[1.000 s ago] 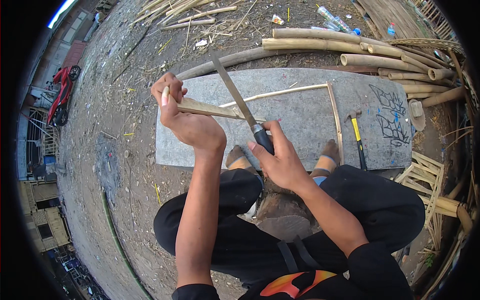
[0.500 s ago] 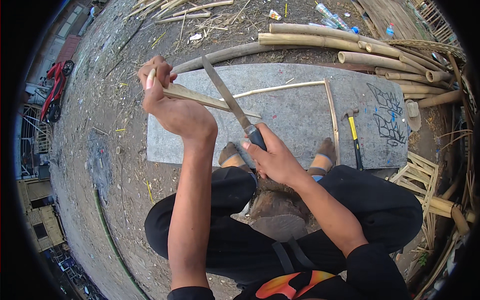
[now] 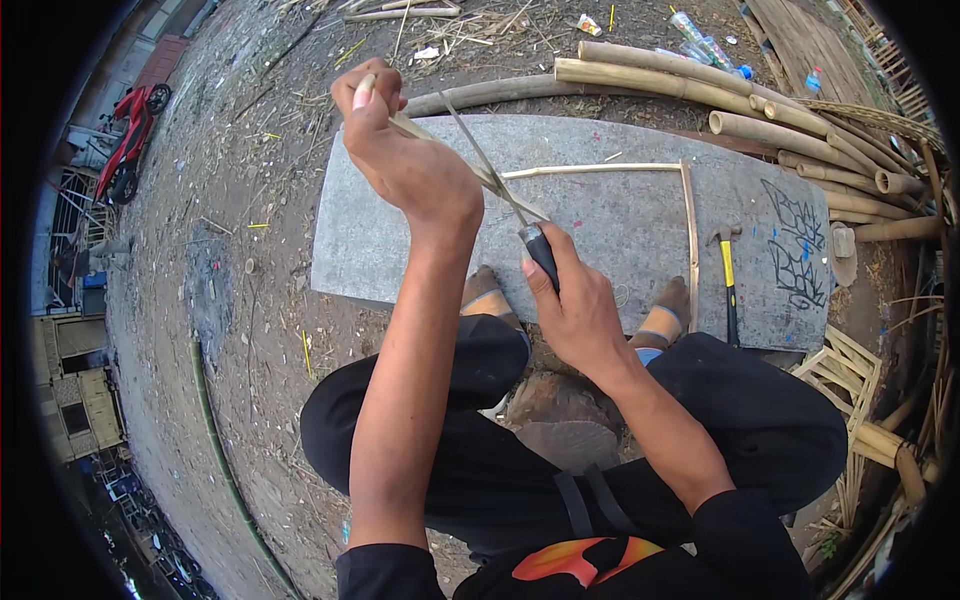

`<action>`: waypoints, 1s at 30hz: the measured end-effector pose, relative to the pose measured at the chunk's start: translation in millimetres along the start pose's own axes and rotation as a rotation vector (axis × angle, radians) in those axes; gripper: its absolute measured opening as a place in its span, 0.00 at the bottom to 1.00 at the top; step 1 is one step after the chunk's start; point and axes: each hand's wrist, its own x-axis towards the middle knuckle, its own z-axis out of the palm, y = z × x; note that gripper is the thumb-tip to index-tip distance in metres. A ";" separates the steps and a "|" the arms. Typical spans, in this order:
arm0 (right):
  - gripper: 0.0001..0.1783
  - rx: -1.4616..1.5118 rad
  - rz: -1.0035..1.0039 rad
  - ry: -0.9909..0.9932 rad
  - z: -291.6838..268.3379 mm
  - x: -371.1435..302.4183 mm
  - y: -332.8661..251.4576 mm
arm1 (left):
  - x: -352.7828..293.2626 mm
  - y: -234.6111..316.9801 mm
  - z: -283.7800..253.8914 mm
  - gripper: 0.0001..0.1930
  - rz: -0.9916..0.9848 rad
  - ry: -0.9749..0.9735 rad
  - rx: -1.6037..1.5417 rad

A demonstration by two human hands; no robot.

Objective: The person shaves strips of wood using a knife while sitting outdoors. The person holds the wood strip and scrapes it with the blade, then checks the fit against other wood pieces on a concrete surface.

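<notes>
My left hand (image 3: pixel 408 150) is raised above the far left of a grey board (image 3: pixel 590 230), its fingers closed on a split bamboo strip (image 3: pixel 525 206). The strip slants down to the right from under the hand, partly hidden by the palm. My right hand (image 3: pixel 580 310) grips the dark handle of a knife (image 3: pixel 484 160). Its narrow blade points up and left and crosses the strip; whether the edge bites into the strip I cannot tell. On the board lie a thin bamboo stick (image 3: pixel 600 169), another stick (image 3: pixel 690 240) at a right angle to it, and a yellow-and-black hammer (image 3: pixel 729 280).
Bamboo poles (image 3: pixel 660 85) are stacked beyond the board, with plastic bottles (image 3: pixel 700 45) behind them. A tree stump (image 3: pixel 565 440) stands between my legs, and my feet rest at the board's near edge. A bamboo frame (image 3: pixel 845 375) leans at right. A red motorbike (image 3: pixel 130 140) stands far left.
My left hand has moved up and to the right with the bamboo strip. The knife has shifted right and its blade now shows more edge-on. The whole view has shifted slightly.
</notes>
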 end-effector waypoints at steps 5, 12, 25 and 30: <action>0.21 0.125 -0.149 0.108 -6.7 2.5 -18.6 | 3.8 -0.5 -5.5 0.14 0.038 -0.008 0.083; 0.21 0.118 0.074 -0.044 11.0 2.0 17.5 | 1.1 6.6 -3.4 0.15 -0.049 -0.037 0.045; 0.19 0.067 -0.103 0.064 18.4 5.9 11.9 | 1.5 3.9 -7.6 0.15 -0.048 -0.027 0.085; 0.16 0.167 0.049 -0.090 10.2 10.9 16.0 | 4.7 -5.5 -18.8 0.17 -0.045 -0.024 0.107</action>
